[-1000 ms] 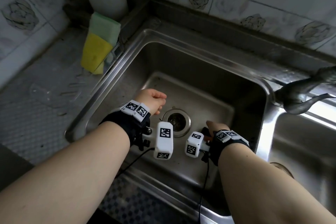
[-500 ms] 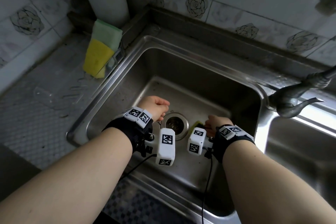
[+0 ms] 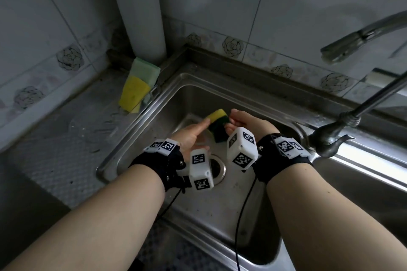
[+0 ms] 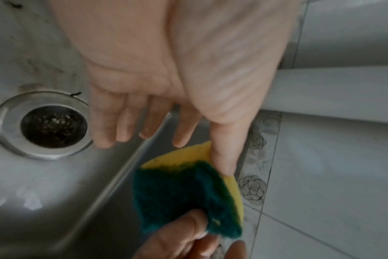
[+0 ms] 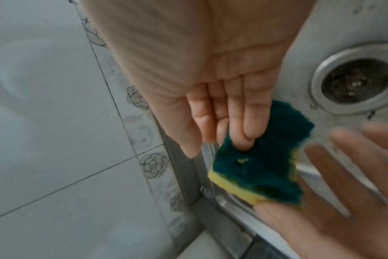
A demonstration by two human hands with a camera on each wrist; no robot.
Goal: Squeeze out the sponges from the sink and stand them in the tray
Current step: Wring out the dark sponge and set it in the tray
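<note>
Sponge (image 3: 217, 124), yellow foam with green scourer, sits mid-frame above the sink (image 3: 136, 125). Left hand (image 3: 190, 136) is flat, thumb touching it; right hand (image 3: 243, 122) pinches its edge. Judged soft, light, probably waterlogged and slippery: grip across the broad faces.

My left hand (image 4: 166, 73) is spread, fingers straight, and only my thumb (image 4: 224, 150) touches the sponge (image 4: 179, 196), lying along its yellow edge. The green scouring face is turned toward me. Beyond my fingertips my right hand (image 4: 188, 240) pinches its far corner, I think; blur hides the grip. The drain (image 4: 51, 124) lies beside my little finger.
</note>
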